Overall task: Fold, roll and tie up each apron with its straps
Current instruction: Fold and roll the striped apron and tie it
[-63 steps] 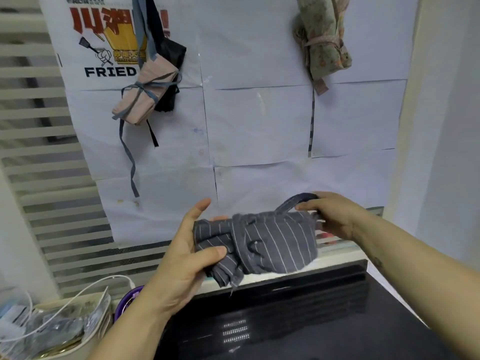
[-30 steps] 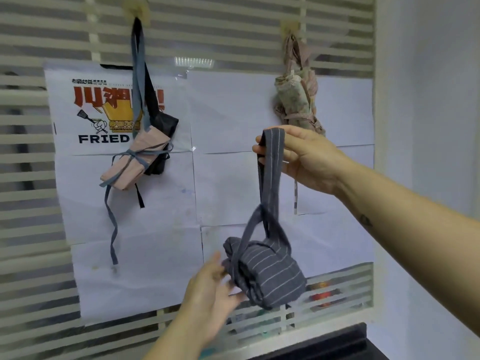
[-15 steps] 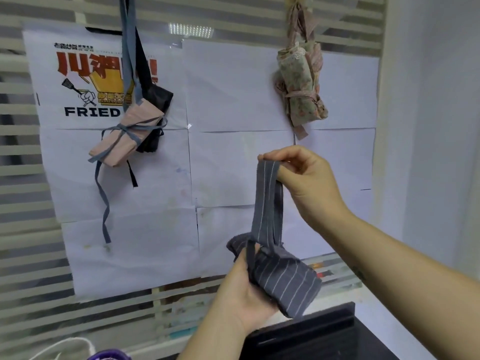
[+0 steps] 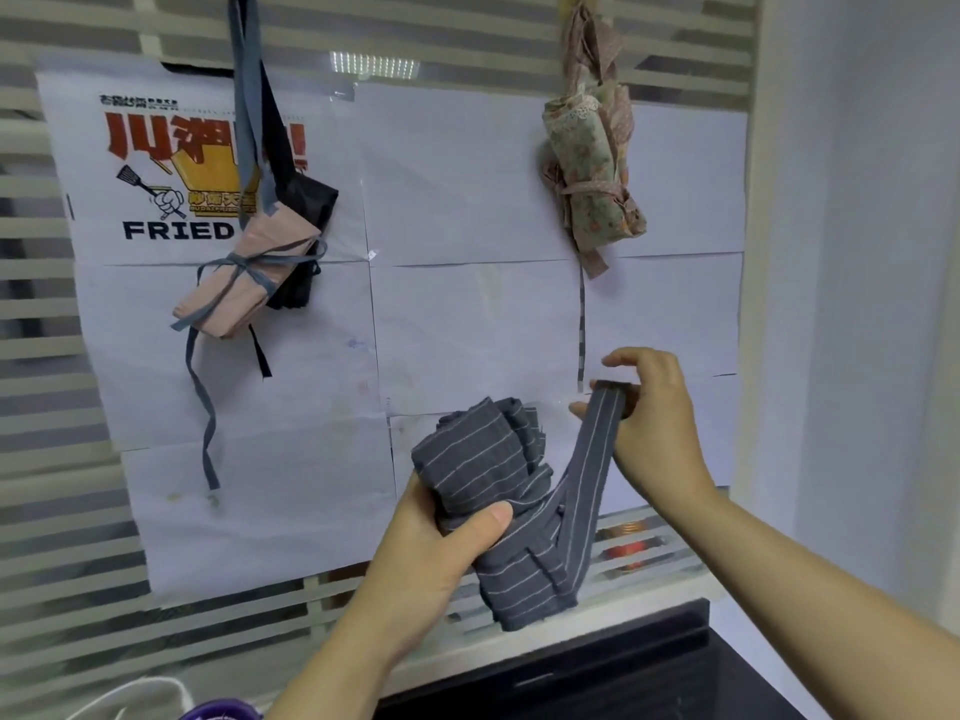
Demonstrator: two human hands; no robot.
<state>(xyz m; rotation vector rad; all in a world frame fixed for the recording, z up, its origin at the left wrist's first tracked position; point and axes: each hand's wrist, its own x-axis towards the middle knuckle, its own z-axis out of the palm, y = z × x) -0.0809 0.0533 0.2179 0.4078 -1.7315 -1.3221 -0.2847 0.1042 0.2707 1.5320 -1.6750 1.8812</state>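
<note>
The left hand (image 4: 431, 543) grips the rolled grey pinstriped cloth apron bundle (image 4: 498, 506), held in the air before a paper-covered window blind (image 4: 467, 314). The right hand (image 4: 649, 407) pinches its grey striped strap loop (image 4: 592, 449), pulled up to the right.

**What we count**

We count four rolled aprons: one grey pinstriped cloth apron (image 4: 478, 459), one pink cloth apron with blue-grey straps (image 4: 244, 283), one black cloth apron (image 4: 309, 200) and one floral beige cloth apron (image 4: 587, 163). We see two hands, the left hand (image 4: 436, 543) and the right hand (image 4: 660, 423), and one red-and-yellow printed paper poster (image 4: 150, 163).
</note>
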